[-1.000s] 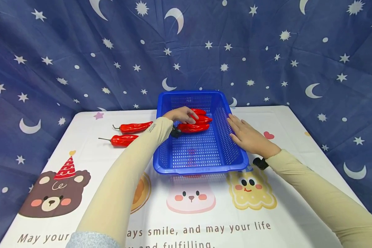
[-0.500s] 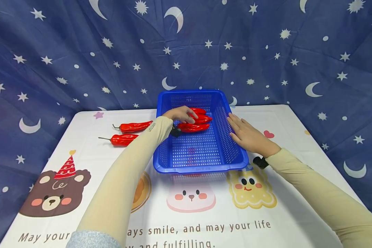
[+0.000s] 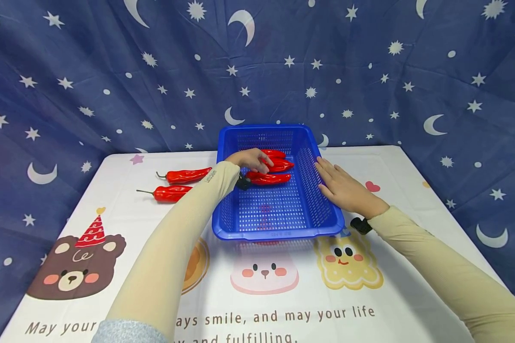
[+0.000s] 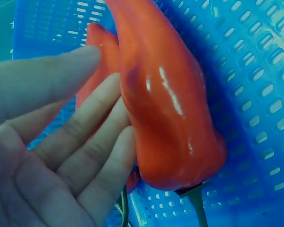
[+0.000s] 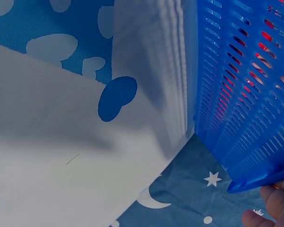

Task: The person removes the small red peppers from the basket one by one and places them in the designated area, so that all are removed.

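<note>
A blue plastic basket holds several red chili peppers lying side by side. My left hand reaches inside over its left rim. In the left wrist view its fingertips touch the side of the nearest chili pepper, while the thumb stands apart from that pepper. Another chili pepper shows partly behind the fingers. Two more, a back chili pepper and a front chili pepper, lie on the table left of the basket. My right hand, fingers extended, rests along the basket's right rim.
A white printed cloth covers the table. Behind it hangs a blue curtain with moons and stars. My left sleeve hides the tips of the chili peppers on the table. A black wrist device sits under my right wrist.
The nearest chili pepper in the basket has shifted very slightly toward the basket's front. My left fingers have moved only slightly; the right hand and basket hold their places.
</note>
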`<act>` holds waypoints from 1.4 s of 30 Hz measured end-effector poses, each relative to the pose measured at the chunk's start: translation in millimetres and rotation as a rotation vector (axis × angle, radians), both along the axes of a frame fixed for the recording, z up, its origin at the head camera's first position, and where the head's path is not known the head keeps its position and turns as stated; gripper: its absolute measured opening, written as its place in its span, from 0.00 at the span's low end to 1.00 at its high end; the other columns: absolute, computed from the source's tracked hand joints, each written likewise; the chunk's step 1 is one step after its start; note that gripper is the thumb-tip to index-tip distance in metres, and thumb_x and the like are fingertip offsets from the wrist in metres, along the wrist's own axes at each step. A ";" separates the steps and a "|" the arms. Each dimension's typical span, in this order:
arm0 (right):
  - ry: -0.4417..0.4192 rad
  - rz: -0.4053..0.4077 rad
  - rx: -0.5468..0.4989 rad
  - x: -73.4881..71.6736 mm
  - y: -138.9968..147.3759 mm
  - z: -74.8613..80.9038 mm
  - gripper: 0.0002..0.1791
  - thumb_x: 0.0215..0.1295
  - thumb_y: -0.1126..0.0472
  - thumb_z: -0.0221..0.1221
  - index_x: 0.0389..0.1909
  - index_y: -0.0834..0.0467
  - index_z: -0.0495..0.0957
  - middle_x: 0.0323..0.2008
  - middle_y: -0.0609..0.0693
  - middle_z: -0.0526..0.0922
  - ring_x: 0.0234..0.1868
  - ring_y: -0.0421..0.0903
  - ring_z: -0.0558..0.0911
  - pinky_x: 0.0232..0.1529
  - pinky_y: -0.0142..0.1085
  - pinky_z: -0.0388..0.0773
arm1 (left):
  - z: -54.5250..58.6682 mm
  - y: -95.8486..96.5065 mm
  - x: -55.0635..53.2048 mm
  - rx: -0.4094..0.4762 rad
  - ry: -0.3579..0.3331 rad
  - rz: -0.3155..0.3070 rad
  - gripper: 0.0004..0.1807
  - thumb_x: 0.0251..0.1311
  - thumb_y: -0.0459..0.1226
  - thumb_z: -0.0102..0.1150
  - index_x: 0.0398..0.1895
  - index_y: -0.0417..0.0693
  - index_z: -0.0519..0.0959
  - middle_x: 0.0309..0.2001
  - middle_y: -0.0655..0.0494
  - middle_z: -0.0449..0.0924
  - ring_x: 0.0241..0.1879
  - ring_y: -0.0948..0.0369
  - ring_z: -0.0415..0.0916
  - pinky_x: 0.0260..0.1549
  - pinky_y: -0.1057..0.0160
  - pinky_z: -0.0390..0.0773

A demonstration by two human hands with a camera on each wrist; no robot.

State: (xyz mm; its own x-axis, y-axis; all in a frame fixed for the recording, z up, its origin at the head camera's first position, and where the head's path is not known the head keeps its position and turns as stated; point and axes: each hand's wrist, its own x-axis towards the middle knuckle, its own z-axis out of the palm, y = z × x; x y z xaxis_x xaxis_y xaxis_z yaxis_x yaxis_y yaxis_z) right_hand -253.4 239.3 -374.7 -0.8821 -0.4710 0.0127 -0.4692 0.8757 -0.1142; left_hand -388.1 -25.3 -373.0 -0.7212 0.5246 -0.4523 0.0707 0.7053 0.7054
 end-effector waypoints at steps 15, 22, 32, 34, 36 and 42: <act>0.003 0.001 -0.016 0.9 -0.1 -0.1 0.34 0.72 0.55 0.42 0.71 0.68 0.45 0.73 0.64 0.44 0.74 0.60 0.46 0.72 0.57 0.45 | 1.0 -3.0 -4.0 -0.087 -0.035 -0.034 0.21 0.61 0.31 0.56 0.58 0.44 0.74 0.61 0.47 0.70 0.57 0.53 0.70 0.62 0.58 0.69; -0.008 -0.006 -0.017 1.4 -0.3 0.5 0.35 0.72 0.54 0.42 0.72 0.68 0.44 0.73 0.64 0.44 0.74 0.60 0.46 0.72 0.57 0.44 | -0.8 -0.5 -3.8 -0.098 -0.060 0.000 0.23 0.57 0.23 0.56 0.57 0.42 0.74 0.49 0.47 0.77 0.43 0.59 0.72 0.56 0.63 0.74; -0.021 -0.013 -0.008 1.1 -1.0 1.9 0.35 0.72 0.54 0.42 0.72 0.67 0.43 0.74 0.63 0.43 0.74 0.60 0.45 0.72 0.56 0.44 | -0.4 -0.6 -1.9 -0.119 -0.056 -0.031 0.24 0.55 0.22 0.57 0.57 0.40 0.74 0.41 0.50 0.75 0.39 0.61 0.70 0.54 0.62 0.75; -0.020 -0.014 -0.009 0.9 -0.8 1.7 0.35 0.72 0.54 0.41 0.72 0.67 0.43 0.74 0.63 0.43 0.74 0.59 0.45 0.72 0.56 0.44 | 0.3 -0.6 -1.3 -0.127 -0.054 -0.048 0.23 0.55 0.23 0.58 0.57 0.40 0.74 0.41 0.52 0.74 0.39 0.62 0.69 0.53 0.63 0.75; -0.019 -0.017 -0.007 0.7 -0.5 1.2 0.35 0.72 0.53 0.41 0.72 0.67 0.43 0.74 0.63 0.42 0.75 0.59 0.45 0.72 0.56 0.44 | 0.8 -0.5 -1.1 -0.142 -0.052 -0.061 0.23 0.55 0.23 0.58 0.57 0.40 0.74 0.42 0.52 0.74 0.40 0.62 0.69 0.52 0.64 0.75; -0.013 -0.017 -0.004 -0.2 -0.1 -0.3 0.35 0.72 0.53 0.41 0.72 0.66 0.43 0.74 0.62 0.43 0.74 0.59 0.46 0.72 0.56 0.44 | -3.1 -0.2 -7.2 -0.193 -0.036 -0.102 0.20 0.54 0.27 0.61 0.52 0.44 0.78 0.45 0.52 0.75 0.44 0.61 0.70 0.47 0.64 0.77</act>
